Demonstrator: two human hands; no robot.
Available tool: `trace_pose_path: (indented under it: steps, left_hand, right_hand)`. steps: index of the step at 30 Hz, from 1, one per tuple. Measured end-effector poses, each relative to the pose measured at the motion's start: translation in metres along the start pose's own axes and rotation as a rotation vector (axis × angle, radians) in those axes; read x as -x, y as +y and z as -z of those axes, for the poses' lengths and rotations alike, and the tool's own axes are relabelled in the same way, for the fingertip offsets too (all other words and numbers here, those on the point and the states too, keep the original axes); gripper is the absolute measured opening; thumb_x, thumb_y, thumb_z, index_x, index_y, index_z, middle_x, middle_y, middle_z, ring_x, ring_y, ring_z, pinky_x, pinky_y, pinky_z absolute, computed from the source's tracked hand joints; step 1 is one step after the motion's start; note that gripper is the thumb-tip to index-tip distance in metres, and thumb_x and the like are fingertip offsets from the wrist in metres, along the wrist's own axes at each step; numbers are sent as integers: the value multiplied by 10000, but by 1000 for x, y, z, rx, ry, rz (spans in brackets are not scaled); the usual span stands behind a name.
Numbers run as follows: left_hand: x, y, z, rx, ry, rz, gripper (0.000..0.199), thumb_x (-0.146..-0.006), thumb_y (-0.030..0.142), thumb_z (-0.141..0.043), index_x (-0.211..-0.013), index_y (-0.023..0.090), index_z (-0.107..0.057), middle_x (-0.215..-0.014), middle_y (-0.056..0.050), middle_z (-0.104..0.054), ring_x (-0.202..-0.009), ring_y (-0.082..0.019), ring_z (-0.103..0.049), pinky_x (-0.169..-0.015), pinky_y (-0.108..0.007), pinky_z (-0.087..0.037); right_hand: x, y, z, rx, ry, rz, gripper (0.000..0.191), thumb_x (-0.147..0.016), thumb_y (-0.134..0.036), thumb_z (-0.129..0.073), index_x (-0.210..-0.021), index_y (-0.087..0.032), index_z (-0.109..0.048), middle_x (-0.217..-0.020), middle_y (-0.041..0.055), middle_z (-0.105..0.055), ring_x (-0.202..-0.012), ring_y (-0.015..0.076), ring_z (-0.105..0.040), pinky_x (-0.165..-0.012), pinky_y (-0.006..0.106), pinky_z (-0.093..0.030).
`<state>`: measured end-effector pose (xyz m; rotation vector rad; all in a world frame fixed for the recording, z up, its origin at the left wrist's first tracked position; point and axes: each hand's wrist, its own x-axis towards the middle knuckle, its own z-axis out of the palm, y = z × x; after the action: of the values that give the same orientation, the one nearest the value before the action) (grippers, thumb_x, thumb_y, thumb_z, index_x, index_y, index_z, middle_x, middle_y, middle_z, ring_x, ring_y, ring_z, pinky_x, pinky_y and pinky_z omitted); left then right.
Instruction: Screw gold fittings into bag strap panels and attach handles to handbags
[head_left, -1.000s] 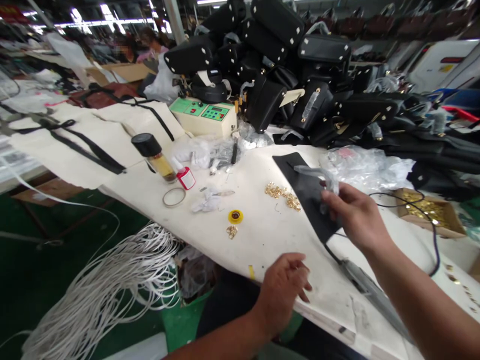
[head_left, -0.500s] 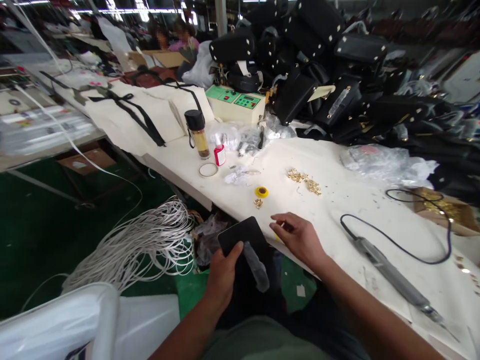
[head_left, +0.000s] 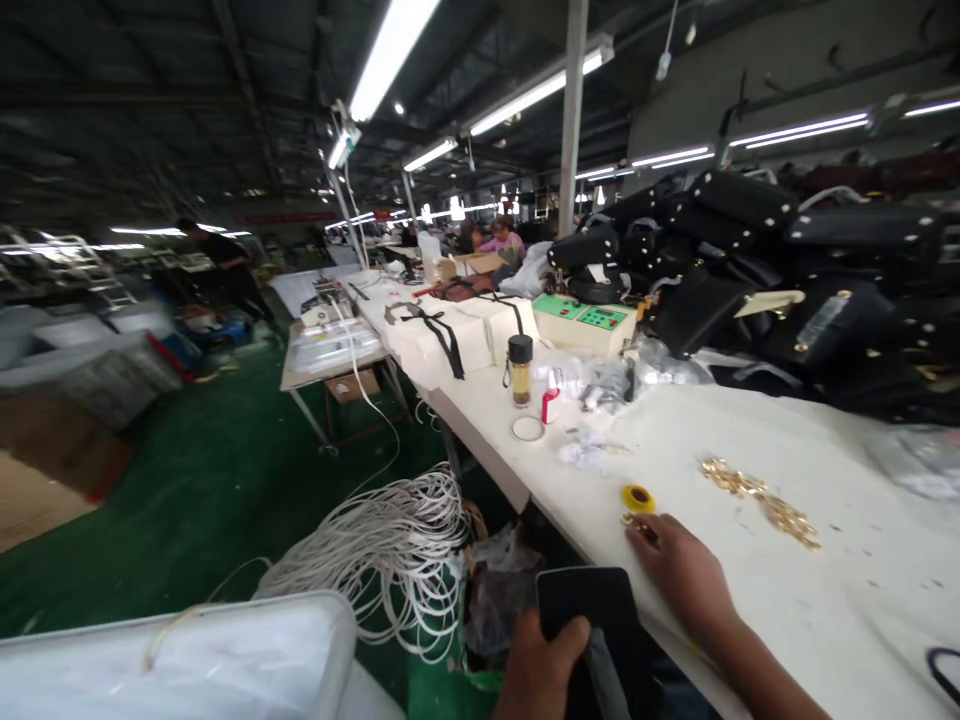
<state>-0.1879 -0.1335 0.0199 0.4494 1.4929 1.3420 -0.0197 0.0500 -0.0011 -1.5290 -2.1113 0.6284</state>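
1. Left hand (head_left: 544, 655) clamps a flat, matte-black, round-cornered panel (head_left: 589, 592) just off the white table (head_left: 667, 430); a translucent plastic strip (head_left: 606, 678) lies against it.
2. Right hand (head_left: 679, 570) curls at small, shiny gold metal pieces (head_left: 628, 520); whether it grips any, I cannot tell.

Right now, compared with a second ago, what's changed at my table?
The black panel left the table for your left hand. Your right hand let go of the plastic strip and moved left to the small gold pieces by the yellow disc; I can't tell if it grips any. The bottle and larger gold heap stayed put.
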Motion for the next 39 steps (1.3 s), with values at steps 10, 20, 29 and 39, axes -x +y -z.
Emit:
trace_pose_path:
  steps: [10,20,29,39]
  left_hand:
    - [12,21,-19,81,-128,-24,331,-716,344,-799,-988,155,-818,-910,-82,-815,-881,-281,-752,-831,-388,-577]
    - [18,45,-39,-283,-179,-257,283,-881,425,-743,-974,161,-783,-898,-33,-794,-840,-204,-704,-788,-295,-555]
    - [53,48,-62,-464,-322,-500,212,-943,319,-696,-1072,180,-793,-1013,-34,-819,-916,-205,-738,-861,-293,-570]
    - [71,40,-67,-521,-393,-596,216,-991,265,-644,-1162,203,-762,-1119,-40,-805,-1030,-198,-742,-946,-296,-569]
  right_hand:
    - [17,8,25,-376,36,-243,581,-713,-782,-654,-945,-277,-822,-878,93,-816,-755,360,-766,-751,491,-594]
    - [118,-70,79,-991,123,-336,414,-755,-534,-866,-952,-179,-788,-760,34,-737,-629,154,-642,-612,277,-516]
    - [159,-61,84,-879,193,-164,172,-904,-399,-782,-921,-228,-785,-856,16,-756,-753,155,-673,-716,281,-531]
    - [181,-53,92,-447,442,216,76,-943,-150,-704,-965,-220,-722,-918,18,-764,-810,146,-716,-762,269,-557]
